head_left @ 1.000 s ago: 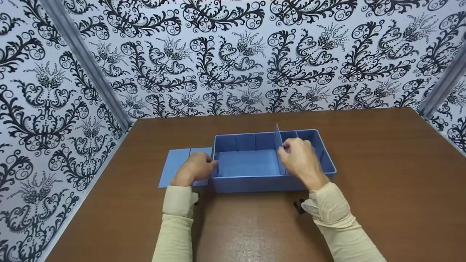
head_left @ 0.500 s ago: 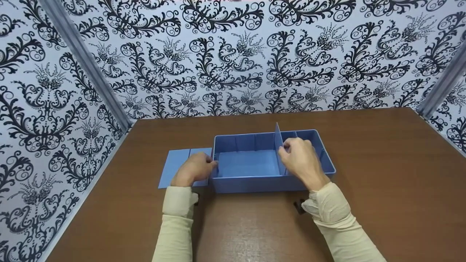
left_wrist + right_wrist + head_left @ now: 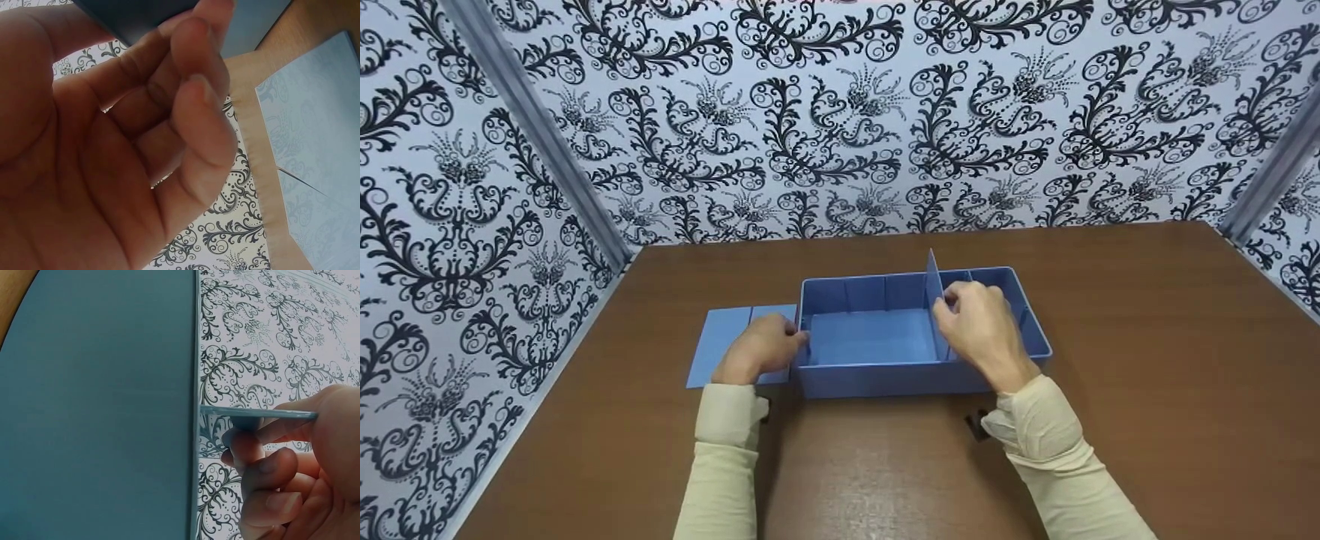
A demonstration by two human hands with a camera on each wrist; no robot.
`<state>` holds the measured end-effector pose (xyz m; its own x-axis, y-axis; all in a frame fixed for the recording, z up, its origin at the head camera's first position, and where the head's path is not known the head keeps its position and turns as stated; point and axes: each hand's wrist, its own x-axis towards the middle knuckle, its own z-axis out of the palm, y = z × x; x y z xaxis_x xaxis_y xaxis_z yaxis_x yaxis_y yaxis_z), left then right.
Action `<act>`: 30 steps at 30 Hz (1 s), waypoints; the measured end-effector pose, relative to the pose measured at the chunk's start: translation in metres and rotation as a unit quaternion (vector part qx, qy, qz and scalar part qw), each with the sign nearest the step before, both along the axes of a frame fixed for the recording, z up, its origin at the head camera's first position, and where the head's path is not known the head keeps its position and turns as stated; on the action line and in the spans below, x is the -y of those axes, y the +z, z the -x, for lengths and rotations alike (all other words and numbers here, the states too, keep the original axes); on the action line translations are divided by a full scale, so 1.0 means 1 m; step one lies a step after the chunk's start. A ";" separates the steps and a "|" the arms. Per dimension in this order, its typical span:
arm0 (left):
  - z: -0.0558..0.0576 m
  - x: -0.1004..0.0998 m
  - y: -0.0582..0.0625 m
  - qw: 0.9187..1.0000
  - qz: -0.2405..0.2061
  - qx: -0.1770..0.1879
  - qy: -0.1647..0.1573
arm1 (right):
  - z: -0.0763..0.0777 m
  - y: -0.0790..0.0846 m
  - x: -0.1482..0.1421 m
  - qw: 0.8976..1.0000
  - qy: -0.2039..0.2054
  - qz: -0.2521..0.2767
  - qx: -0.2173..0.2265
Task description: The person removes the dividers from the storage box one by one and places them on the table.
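The thin blue divider (image 3: 933,274) stands on edge across the blue box (image 3: 877,381), just toward 3 o'clock from its middle, running from the 12 o'clock wall to the 6 o'clock wall. Its top edge rises above the rim; whether its bottom edge touches the floor of the box cannot be told. It looks like light, fairly stiff plastic, smooth enough to slip a little, and it might bend if pushed at one end only. The middle of the top edge seems the best hold. The box looks light too and could slide on the counter (image 3: 870,457), so its short end wall is a sensible place to steady it.

The right hand (image 3: 981,326) comes in from 5 o'clock, wrist bent over the rim, thumb and fingers pinching the divider's top edge from both faces. The left hand (image 3: 763,346) sits at 9 o'clock, fingers curled, thumb and forefinger appearing to pinch the end wall. Two flat blue panels (image 3: 718,346) lie beneath and beyond it, toward 9 o'clock.
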<state>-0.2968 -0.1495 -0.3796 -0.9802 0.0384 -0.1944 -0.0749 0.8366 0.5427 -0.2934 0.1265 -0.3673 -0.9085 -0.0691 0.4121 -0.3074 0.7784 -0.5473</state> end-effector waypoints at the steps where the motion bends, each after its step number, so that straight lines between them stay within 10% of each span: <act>1: 0.000 0.000 0.000 1.000 0.001 0.000 0.000 | 0.000 0.000 0.000 1.000 0.000 0.000 -0.003; 30: 0.000 0.000 -0.001 1.000 0.005 -0.006 -0.001 | 0.000 0.002 -0.003 0.999 0.005 0.031 -0.012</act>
<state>-0.2973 -0.1500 -0.3809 -0.9824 0.0379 -0.1831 -0.0672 0.8423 0.5347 -0.2934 0.1294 -0.3656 -0.8975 -0.0516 0.4379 -0.3290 0.7395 -0.5873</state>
